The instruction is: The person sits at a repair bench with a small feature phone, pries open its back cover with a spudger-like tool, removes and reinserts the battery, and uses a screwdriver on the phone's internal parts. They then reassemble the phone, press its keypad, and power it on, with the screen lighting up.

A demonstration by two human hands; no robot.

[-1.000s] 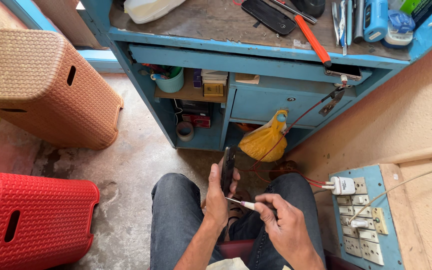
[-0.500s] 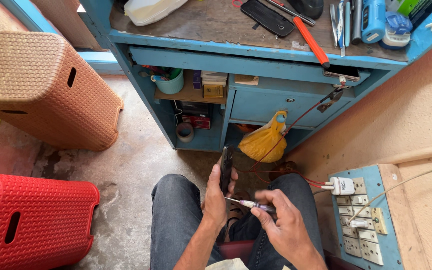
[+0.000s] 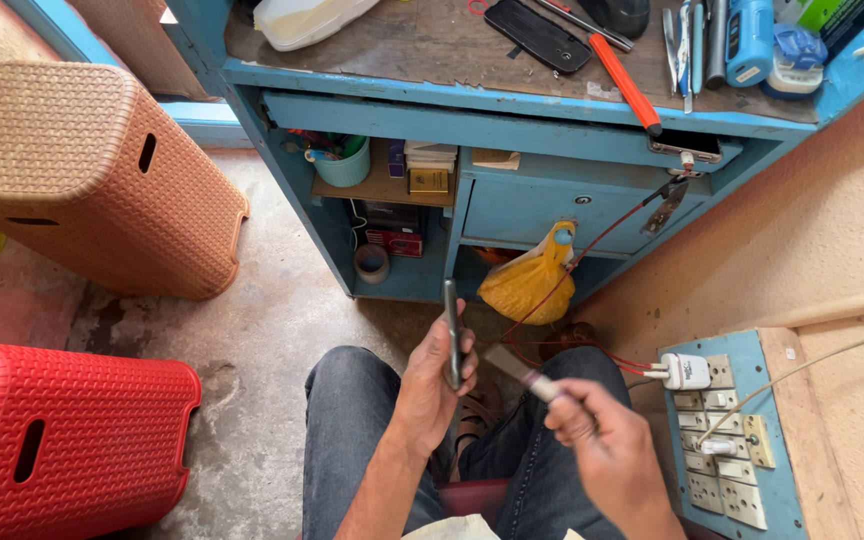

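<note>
The phone [image 3: 451, 333] stood on edge above the knees, its thin side toward the camera, seemingly so the edge could be worked. The left hand [image 3: 434, 385] wrapped it firmly. At four o'clock, the right hand [image 3: 602, 440] pinched a slim tool [image 3: 522, 368], angled toward the phone. A yellow bag [image 3: 532, 280] hung at one o'clock.
</note>
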